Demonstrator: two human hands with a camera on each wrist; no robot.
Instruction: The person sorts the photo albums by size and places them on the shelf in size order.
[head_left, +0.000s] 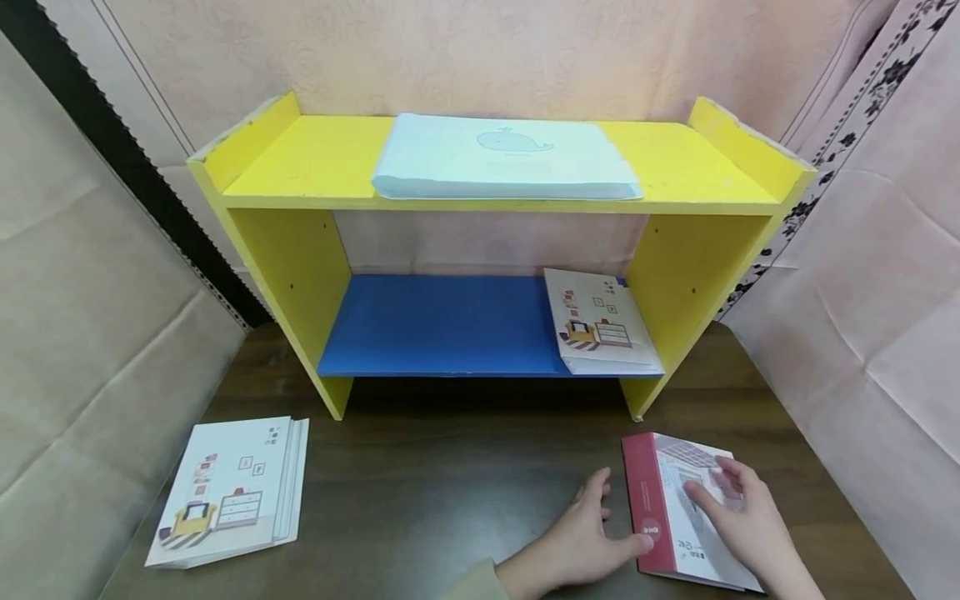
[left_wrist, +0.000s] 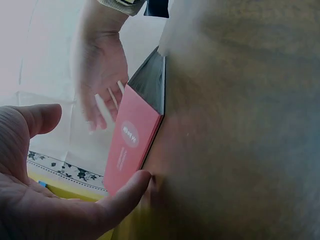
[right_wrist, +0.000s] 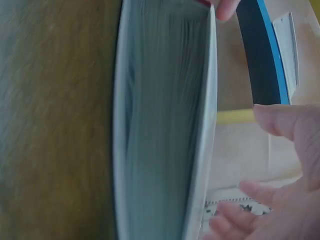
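Observation:
A thick book (head_left: 647, 508) with a red spine and a pale illustrated cover lies at the front right of the dark wooden table. Beside its spine is my left hand (head_left: 581, 542), fingers extended and spread, with the thumb right at the spine's lower end. Over the cover hovers my right hand (head_left: 742, 521), thumb and fingers apart. The left wrist view shows the red spine (left_wrist: 132, 135) close to the left fingertips. In the right wrist view, the thick page block (right_wrist: 165, 120) faces the camera, and the right hand (right_wrist: 285, 175) has its fingers spread past the cover.
A yellow shelf unit (head_left: 720, 258) with a blue lower board (head_left: 442, 325) stands behind. White illustrated booklets (head_left: 600, 321) lie on that board's right end. A pale blue whale-printed item (head_left: 506, 158) lies on top. Stacked similar booklets (head_left: 225, 492) lie at front left.

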